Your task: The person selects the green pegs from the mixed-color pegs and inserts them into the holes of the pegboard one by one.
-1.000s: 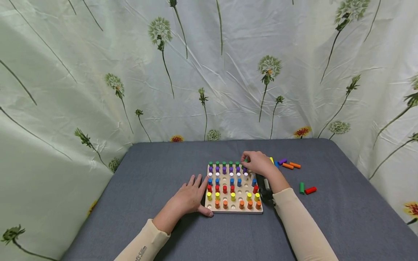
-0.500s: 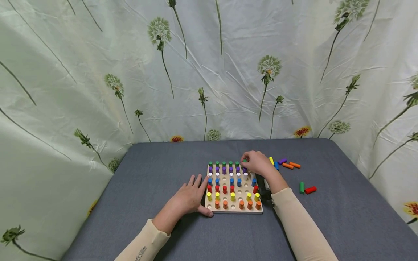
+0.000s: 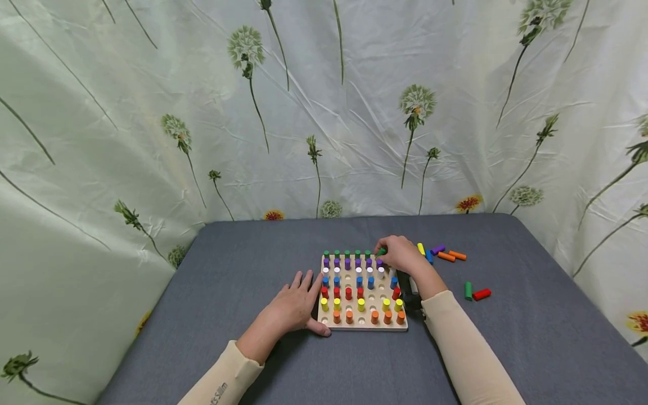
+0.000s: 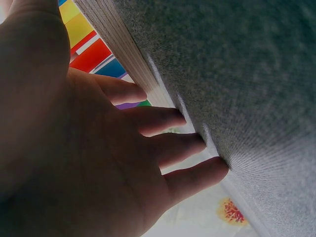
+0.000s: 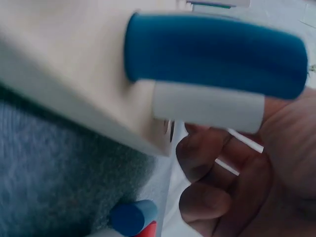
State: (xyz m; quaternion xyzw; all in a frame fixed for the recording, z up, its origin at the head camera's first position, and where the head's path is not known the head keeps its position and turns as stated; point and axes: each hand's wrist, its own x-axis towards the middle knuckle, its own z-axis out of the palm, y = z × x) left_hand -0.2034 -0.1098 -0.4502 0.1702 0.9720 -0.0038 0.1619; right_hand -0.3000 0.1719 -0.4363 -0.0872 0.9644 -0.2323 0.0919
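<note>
A wooden peg board (image 3: 368,326) lies on the table, with rows of coloured pegs standing in it. My right hand (image 3: 404,257) is at its far right corner and pinches a green peg (image 3: 382,251) at the end of the green row. In the right wrist view a blue peg (image 5: 212,54) and a white peg (image 5: 210,106) stand close to the camera, partly hiding the right hand's fingers. My left hand (image 3: 295,305) rests along the board's left side, fingers straight and spread. The left wrist view has its fingertips on the cloth beside the board's edge.
Right of the board lie loose pegs: a green peg (image 3: 468,291) beside a red peg (image 3: 481,295), and farther back a yellow peg (image 3: 421,248), a blue peg (image 3: 429,257), a purple peg (image 3: 437,250) and orange pegs (image 3: 446,257). A patterned curtain (image 3: 354,140) hangs behind the table.
My right hand makes only small shifts at the far right corner, the green peg staying between its fingertips. The left hand keeps its place.
</note>
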